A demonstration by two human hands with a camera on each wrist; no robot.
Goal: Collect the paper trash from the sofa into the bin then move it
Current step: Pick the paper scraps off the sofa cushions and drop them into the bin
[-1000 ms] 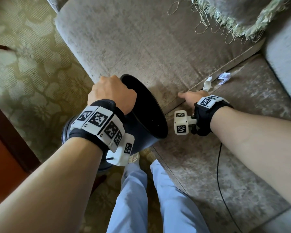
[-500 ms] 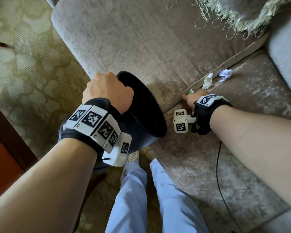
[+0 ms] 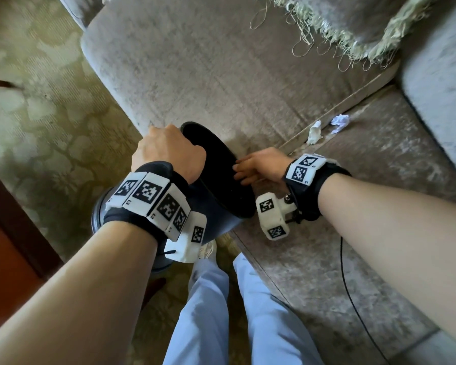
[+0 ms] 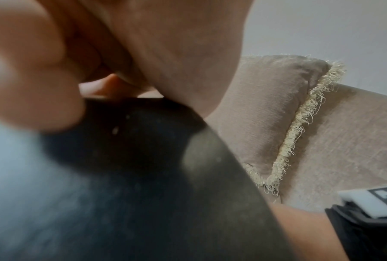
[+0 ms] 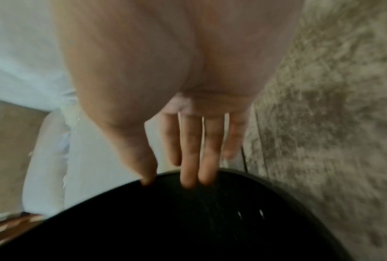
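Observation:
A black bin (image 3: 214, 180) leans tilted against the sofa's front edge, its mouth facing the seat. My left hand (image 3: 169, 151) grips the bin's far rim, fingers curled over it; the left wrist view shows the hand (image 4: 143, 44) close against the bin's dark wall (image 4: 143, 176). The right hand (image 3: 258, 167) reaches over the near rim with straight fingers (image 5: 197, 150) and holds nothing visible, their tips just inside the bin's mouth (image 5: 188, 220). Two crumpled white paper scraps lie by the seam between the sofa cushions: one (image 3: 314, 132) on the seam, another (image 3: 340, 121) further right.
A fringed cushion (image 3: 353, 25) lies at the sofa's back. Patterned green carpet (image 3: 45, 101) covers the floor on the left, with dark wooden furniture (image 3: 8, 233) at the edge. My legs in light blue trousers (image 3: 237, 312) stand beside the sofa. A black cable (image 3: 353, 299) trails across the seat.
My right hand has moved left from the cushion seam to the bin's mouth, and its fingers are now straight. The small scrap seen at its fingertips is no longer visible. The left hand keeps its grip.

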